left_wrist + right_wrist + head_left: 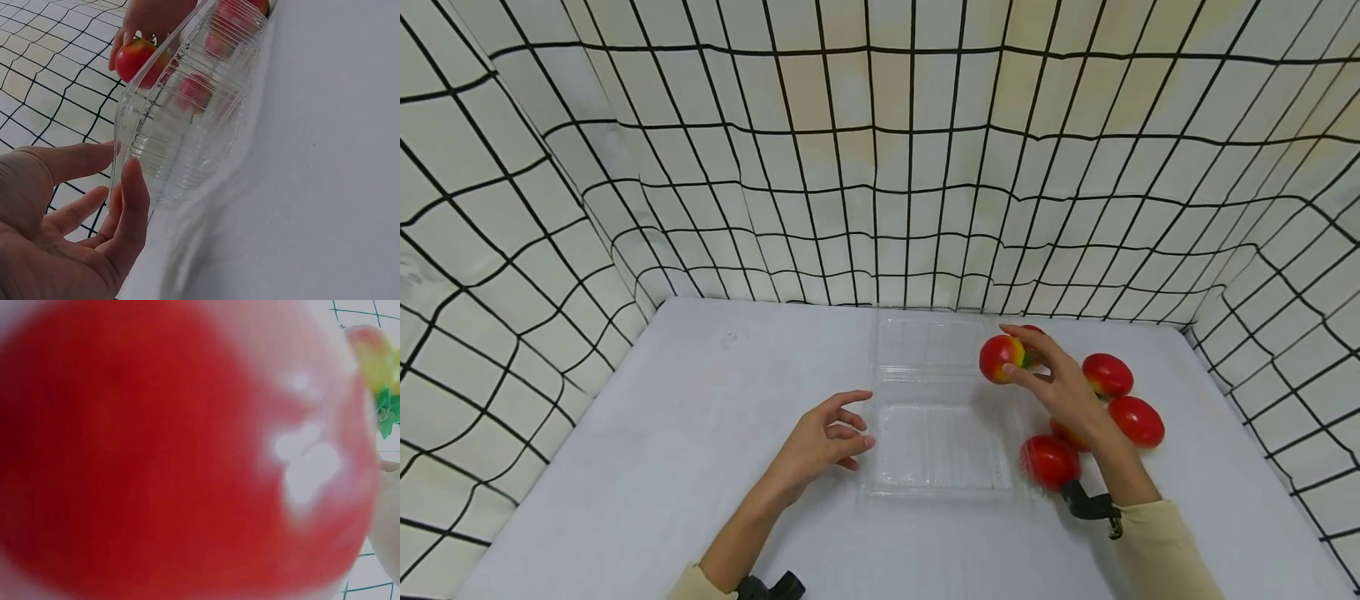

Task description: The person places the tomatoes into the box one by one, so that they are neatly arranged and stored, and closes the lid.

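Note:
My right hand [1063, 387] pinches a red and yellow tomato [997, 358] between thumb and fingers, above the right part of the hinged lid [925, 342]. The lid belongs to a clear plastic clamshell box [936, 450], which lies opened out on the table. At the box's left edge is my left hand [816, 446], fingers loosely bent, with fingertips right at the rim in the left wrist view. A green leafy top shows on the held tomato [374, 359] in the right wrist view, where a blurred red tomato [156, 462] fills most of the picture.
Several more tomatoes lie right of the box: one red tomato [1049, 463] by its right edge, another [1107, 375] behind, and another [1138, 422] beyond my wrist. Black netting [910, 192] encloses the white table [700, 400] at the back and sides.

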Demonstrator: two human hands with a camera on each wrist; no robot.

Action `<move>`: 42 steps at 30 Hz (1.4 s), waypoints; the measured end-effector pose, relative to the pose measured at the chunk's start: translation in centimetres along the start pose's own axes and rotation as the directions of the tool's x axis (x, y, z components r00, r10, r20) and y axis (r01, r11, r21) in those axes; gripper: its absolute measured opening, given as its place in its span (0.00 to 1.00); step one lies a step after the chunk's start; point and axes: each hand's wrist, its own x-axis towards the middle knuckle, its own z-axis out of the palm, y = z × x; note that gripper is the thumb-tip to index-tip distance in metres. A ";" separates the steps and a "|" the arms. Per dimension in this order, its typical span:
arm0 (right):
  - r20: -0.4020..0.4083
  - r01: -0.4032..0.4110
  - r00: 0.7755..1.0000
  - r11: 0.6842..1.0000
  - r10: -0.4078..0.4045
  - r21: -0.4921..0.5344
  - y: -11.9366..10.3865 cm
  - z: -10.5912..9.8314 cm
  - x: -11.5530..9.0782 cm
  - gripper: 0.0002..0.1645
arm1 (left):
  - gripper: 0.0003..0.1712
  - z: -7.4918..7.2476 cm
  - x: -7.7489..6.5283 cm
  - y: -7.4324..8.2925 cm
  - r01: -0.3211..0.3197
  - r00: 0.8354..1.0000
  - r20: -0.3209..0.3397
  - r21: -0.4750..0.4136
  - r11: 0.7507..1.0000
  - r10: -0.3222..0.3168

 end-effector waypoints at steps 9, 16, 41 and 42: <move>0.020 -0.001 1.000 0.995 -0.001 0.095 -0.9 0.7 -0.5 0.39 | 0.40 0.0 -0.1 -0.2 0.003 1.000 0.011 -0.018 1.000 -0.003; 0.067 0.052 0.996 0.987 -0.063 0.151 -1.1 1.2 -0.2 0.48 | 0.40 0.0 0.1 -0.3 0.006 1.000 0.012 -0.012 1.000 -0.006; 0.088 0.057 0.993 0.984 -0.072 0.166 -2.4 3.4 -0.7 0.48 | 0.40 -0.1 0.1 -0.2 -0.009 1.000 0.016 -0.007 1.000 0.009; 0.088 0.055 0.994 0.985 -0.070 0.163 -2.5 3.5 -0.7 0.48 | 0.40 -0.1 0.1 -0.2 -0.011 1.000 0.016 -0.004 1.000 0.011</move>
